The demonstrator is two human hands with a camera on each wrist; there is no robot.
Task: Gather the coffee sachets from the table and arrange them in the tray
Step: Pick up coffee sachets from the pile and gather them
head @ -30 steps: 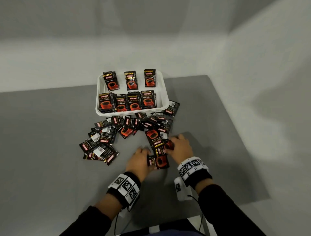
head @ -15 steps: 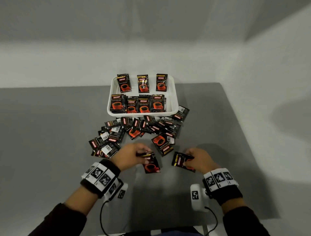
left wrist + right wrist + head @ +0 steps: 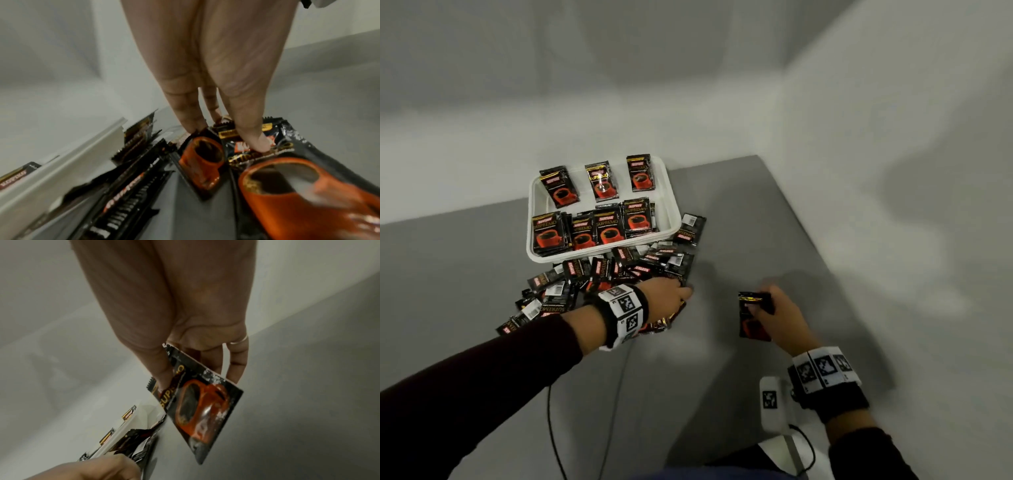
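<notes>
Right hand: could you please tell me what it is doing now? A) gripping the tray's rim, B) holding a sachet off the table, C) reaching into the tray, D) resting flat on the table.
B: the right hand pinches a sachet between thumb and fingers, off the table.

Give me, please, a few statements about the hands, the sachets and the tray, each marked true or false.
1. The right hand holds a coffee sachet clear of the table. True.
2. The white tray is empty. False: sachets stand in two rows inside it.
3. The left hand presses its fingertips on sachets lying on the table. True.
4. The loose pile of sachets lies beyond the tray's far side. False: it lies in front of the tray's near rim.
5. The left hand is lifting a sachet over the tray. False: it is down on the pile.
</notes>
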